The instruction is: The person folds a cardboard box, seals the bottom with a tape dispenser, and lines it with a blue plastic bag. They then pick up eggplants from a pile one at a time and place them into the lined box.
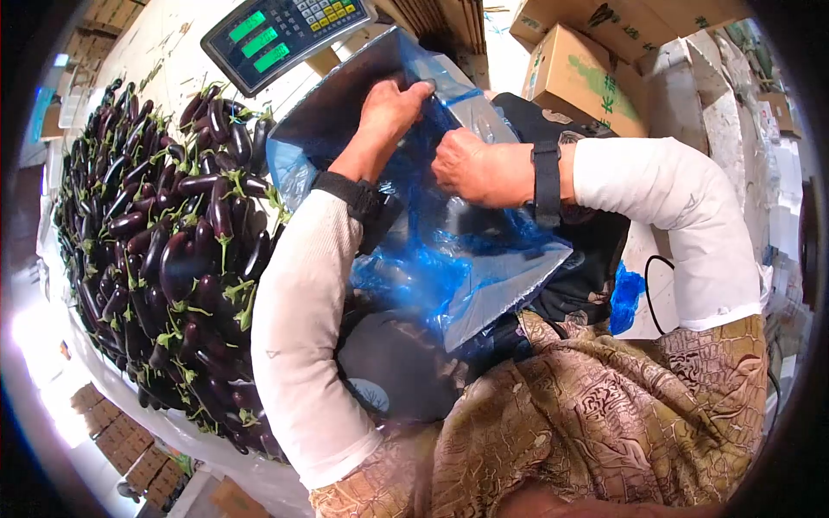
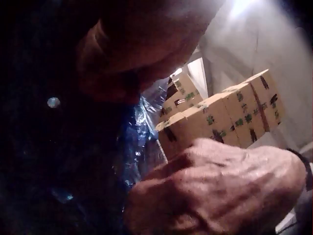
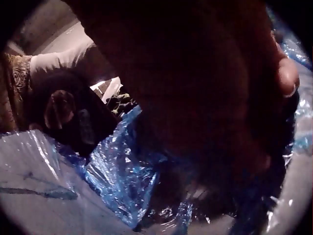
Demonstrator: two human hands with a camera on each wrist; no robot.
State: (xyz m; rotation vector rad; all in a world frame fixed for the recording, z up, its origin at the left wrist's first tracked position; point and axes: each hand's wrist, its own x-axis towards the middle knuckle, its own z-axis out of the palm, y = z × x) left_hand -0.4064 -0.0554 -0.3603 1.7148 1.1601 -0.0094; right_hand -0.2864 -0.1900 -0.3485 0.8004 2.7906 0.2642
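An open box (image 1: 505,289) with pale flaps sits in front of the person, lined with a crinkled blue plastic bag (image 1: 410,272). At the box's far side, the left hand (image 1: 390,110) pinches the bag's film, its thumb pointing right. Just right of it the right hand (image 1: 471,166) grips a gathered part of the film with curled fingers. In the left wrist view, the right hand (image 2: 215,183) is low beside the shiny film (image 2: 139,127). The right wrist view has the right hand (image 3: 195,88) in deep shadow above the blue plastic (image 3: 124,171).
A large heap of eggplants (image 1: 160,250) covers the left side. Beyond the box stands a digital scale display (image 1: 281,39) with lit green digits. Cardboard cartons (image 1: 587,82) are stacked at the back right. A black cable (image 1: 656,293) curves near the right elbow.
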